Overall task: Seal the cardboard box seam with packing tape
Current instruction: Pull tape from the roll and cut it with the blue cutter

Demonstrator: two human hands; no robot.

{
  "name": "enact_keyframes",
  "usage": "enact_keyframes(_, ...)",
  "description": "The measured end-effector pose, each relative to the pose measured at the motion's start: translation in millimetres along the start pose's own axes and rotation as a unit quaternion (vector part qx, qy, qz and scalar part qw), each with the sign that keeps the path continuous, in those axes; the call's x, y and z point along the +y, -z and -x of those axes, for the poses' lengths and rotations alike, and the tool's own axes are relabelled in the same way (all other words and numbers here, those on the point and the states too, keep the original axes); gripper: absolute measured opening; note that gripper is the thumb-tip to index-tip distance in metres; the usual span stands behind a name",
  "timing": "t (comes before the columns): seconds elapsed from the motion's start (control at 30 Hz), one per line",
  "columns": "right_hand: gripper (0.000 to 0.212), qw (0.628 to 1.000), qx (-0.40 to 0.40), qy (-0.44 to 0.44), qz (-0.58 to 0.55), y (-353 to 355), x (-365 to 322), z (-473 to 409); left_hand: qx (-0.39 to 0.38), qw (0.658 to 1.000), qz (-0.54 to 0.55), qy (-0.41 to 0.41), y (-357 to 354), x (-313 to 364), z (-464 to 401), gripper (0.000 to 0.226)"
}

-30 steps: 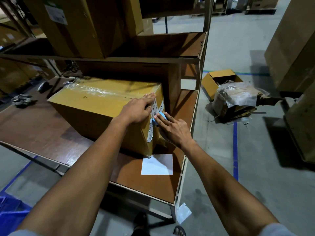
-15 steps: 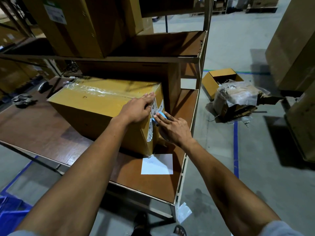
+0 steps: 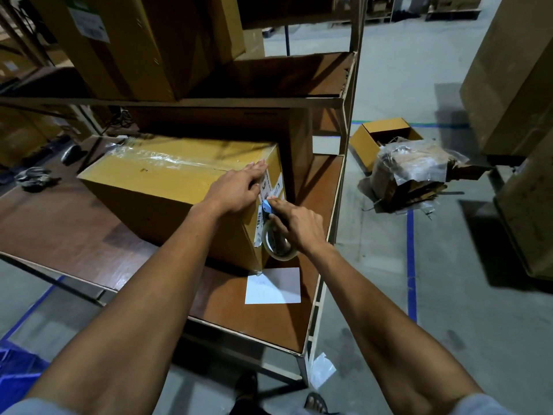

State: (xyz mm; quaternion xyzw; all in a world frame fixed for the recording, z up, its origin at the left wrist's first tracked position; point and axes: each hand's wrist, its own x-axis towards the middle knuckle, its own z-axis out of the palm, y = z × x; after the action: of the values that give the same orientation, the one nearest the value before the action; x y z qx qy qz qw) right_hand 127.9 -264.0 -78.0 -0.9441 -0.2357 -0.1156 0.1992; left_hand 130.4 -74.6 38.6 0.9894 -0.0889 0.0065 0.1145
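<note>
Warehouse bay, grey concrete floor point(image 3: 466, 295) with blue lines, steel rack with brown board shelves. Lower shelf serves as the worktop point(image 3: 74, 235). Cardboard box point(image 3: 167, 187) sits on it toward the right end, long side running left-right, clear tape already glossy along its top seam. White paper sheet point(image 3: 273, 286) lies flat on the worktop just in front of the box's near right corner.

Left hand point(image 3: 236, 190): arm extended, palm down, fingers flat and together, pressing on the box's top right edge where tape folds over onto the end face. Nothing gripped, just pressing.

Right hand point(image 3: 297, 224): arm reaches in from the right, wrist bent, fingers curled and clamped on a packing tape dispenser point(image 3: 273, 232) with a blue cutter head and clear tape roll. Dispenser is against the box's right end face, over the labels there; roll hangs below the hand, near the lower part of that face. Cannot tell whether tape is still attached to the box.

Versus 0.5 s ago: right hand has rotated and pulled slightly down and outward, so the tape roll is now exposed under it; earlier only the blue head showed. Left hand is in the same spot. Box and paper haven't moved.

Background: large cartons point(image 3: 125, 43) on the upper shelf, an open small box point(image 3: 380, 139) and a plastic-wrapped bundle point(image 3: 413, 169) on the floor to the right.
</note>
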Motion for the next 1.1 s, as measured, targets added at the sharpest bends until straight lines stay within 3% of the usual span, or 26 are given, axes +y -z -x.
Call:
enact_keyframes(0.6,0.063,0.964,-0.097,0.152,0.193,30.6,6.9,-5.1,0.001,1.0,-0.013,-0.006,-1.9,-1.4,-2.2,0.064)
enact_keyframes(0.83,0.066,0.964,-0.096,0.135,0.207,43.1,10.4,-16.6,-0.004,1.0,-0.006,-0.002,-2.3,-2.1,-2.1,0.066)
enact_keyframes(0.9,0.06,0.968,-0.099,0.135,0.188,41.7,13.0,-25.7,-0.005,1.0,-0.008,-0.002,-1.1,0.3,-1.2,0.065)
enact_keyframes(1.0,0.029,0.968,-0.101,0.118,0.196,48.0,9.7,-34.1,-0.006,1.0,-0.01,-0.004,0.6,2.7,0.3,0.064)
enact_keyframes(1.1,0.025,0.972,-0.113,0.093,0.184,55.4,4.4,-40.5,-0.01,1.0,-0.006,0.005,1.6,4.3,1.1,0.062)
